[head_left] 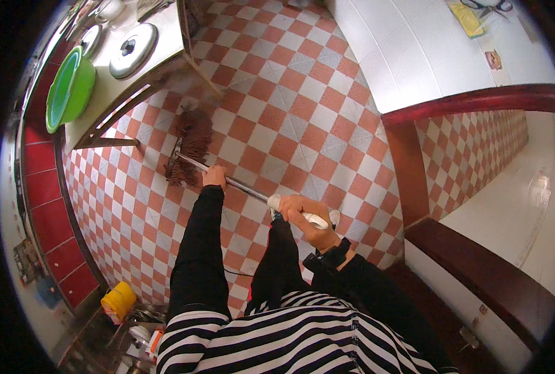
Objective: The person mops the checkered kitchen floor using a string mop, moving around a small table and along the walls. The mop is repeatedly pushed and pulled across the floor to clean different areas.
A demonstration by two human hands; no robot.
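A mop with a metal pole [248,188] slants across the floor in front of me. My left hand [214,177] is closed around the lower part of the pole. Higher up, my right hand [307,216] grips the white plastic handle [315,220] at the pole's end, and a black band circles that wrist. The mop's dark reddish-brown head [193,145] of strands rests on the checkered tile floor [277,131], beside a leg of the table. My shoes are partly hidden under my right hand and the handle.
At the upper left a table [104,96] bears a pot lid [133,50] and a green plastic basin [71,91] at its edge. A yellow bucket [118,301] stands lower left near cookware. To the right are a white tiled wall [389,51] and a red-brown door frame [406,173].
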